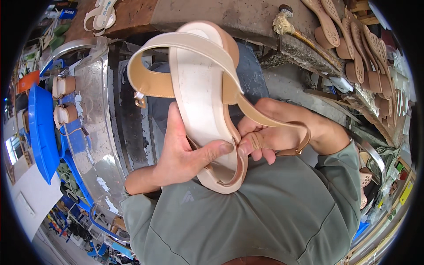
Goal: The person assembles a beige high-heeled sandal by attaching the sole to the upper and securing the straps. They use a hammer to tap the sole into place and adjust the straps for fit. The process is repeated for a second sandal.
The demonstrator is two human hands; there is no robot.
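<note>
A cream sandal (198, 84) with a chunky heel is held up before my chest, its heel end away from me and its toe end close to my shirt. My left hand (187, 152) grips it from the left, thumb lying across the insole. At the right edge of the front part, the fingers of my right hand (265, 134) pinch the sandal's side, close to the toe strap. A long ankle strap loops round the heel end and runs down past my right hand. One small metal buckle (140, 100) dangles at the strap's left.
Beyond the sandal is a worn bench (247, 15) with a glue-crusted brush (285, 22) at its edge. Several heeled soles (329, 33) stand at the upper right. Left of me are a metal chair (95, 106), a blue plastic bin (42, 132) and another sandal (102, 17) on the bench.
</note>
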